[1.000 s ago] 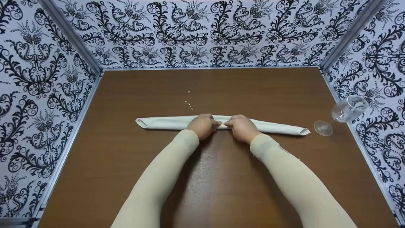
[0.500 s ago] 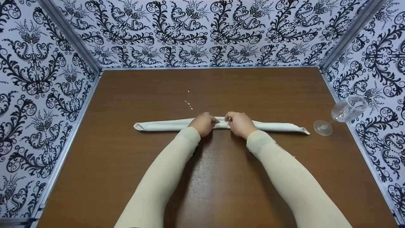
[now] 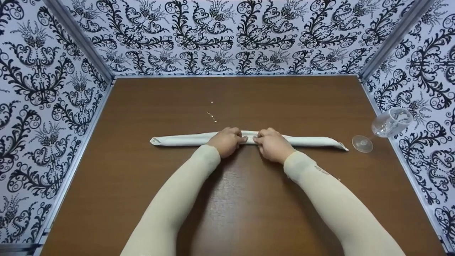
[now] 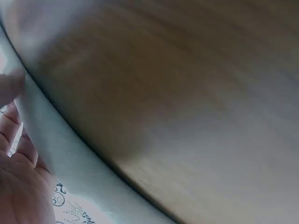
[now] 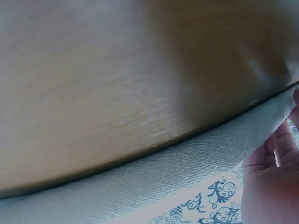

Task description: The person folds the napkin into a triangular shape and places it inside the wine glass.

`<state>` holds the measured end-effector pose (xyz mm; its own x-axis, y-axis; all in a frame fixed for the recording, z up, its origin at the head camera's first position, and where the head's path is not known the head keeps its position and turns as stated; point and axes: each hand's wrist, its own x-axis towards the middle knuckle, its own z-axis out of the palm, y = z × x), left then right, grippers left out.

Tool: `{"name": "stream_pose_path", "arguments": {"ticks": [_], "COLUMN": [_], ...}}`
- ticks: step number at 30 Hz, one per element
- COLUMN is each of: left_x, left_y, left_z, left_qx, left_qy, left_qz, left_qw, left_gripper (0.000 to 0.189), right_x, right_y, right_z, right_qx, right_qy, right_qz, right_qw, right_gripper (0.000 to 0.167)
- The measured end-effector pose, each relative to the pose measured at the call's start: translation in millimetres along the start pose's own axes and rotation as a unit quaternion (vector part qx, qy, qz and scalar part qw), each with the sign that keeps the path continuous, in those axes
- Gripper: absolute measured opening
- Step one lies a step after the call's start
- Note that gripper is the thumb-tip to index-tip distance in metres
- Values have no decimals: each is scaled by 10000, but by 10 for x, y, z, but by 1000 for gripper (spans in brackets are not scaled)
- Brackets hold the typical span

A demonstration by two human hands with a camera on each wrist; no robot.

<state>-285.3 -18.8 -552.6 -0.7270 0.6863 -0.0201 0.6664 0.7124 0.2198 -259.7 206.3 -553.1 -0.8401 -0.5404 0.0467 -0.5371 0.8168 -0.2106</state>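
A white cloth napkin (image 3: 181,140), rolled into a long thin tube, lies crosswise on the brown table in the head view. At its middle my left hand (image 3: 226,142) holds the roll, thumb on the near side and fingers over the far side. Close by on the right, my right hand (image 3: 273,144) grips it the same way, and a short stretch of cloth shows between the thumbs. In the left wrist view the left palm (image 4: 28,191) is behind the napkin. The right wrist view has the woven cloth (image 5: 187,163) running up to the right fingers (image 5: 284,147).
A clear stemmed glass (image 3: 392,122) lies tipped on its side at the table's right edge, close to the roll's right end. Small pale crumbs (image 3: 212,116) are scattered behind the napkin. Patterned walls (image 3: 220,35) border the brown table (image 3: 234,199) at back and sides.
The roll's left end has shifted slightly nearer, and its right half lies straighter. Both hands rose a little at the fingers, then came down again around the middle of the napkin.
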Motion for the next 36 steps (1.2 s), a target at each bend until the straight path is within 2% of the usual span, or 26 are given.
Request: {"name": "stream_pose_path", "arguments": {"ticks": [6, 10, 16, 19, 25, 33, 36], "left_x": [-39, -44, -42, -41, -24, 34, 45], "left_y": [-18, -8, 15, 17, 16, 63, 73], "left_z": [-1, -14, -24, -29, -15, 33, 34], "left_qx": [172, 135, 7, 43, 33, -321, -335], "left_qy": [-74, -126, -264, -244, -159, 147, 215], "left_qz": [172, 95, -218, -199, -229, -756, -880], "left_qw": [9997, 9998, 9994, 9995, 9996, 9965, 9953], "left_gripper": [40, 41, 42, 41, 38, 23, 23], "right_x": [-34, -32, -36, -30, 3, 67, 83], "right_y": [-17, -19, 4, 3, -18, -56, -66], "right_z": [28, 34, 54, 51, 34, 38, 36], "right_qx": [-296, -290, -206, -263, -378, -611, -637], "right_qy": [-27, -63, 2, 25, 31, 131, 192], "right_qz": [-57, -5, -14, -60, -88, 69, 87], "right_qw": [9995, 9996, 9998, 9996, 9992, 9980, 9977], "right_gripper": [37, 39, 42, 41, 36, 15, 12]}}
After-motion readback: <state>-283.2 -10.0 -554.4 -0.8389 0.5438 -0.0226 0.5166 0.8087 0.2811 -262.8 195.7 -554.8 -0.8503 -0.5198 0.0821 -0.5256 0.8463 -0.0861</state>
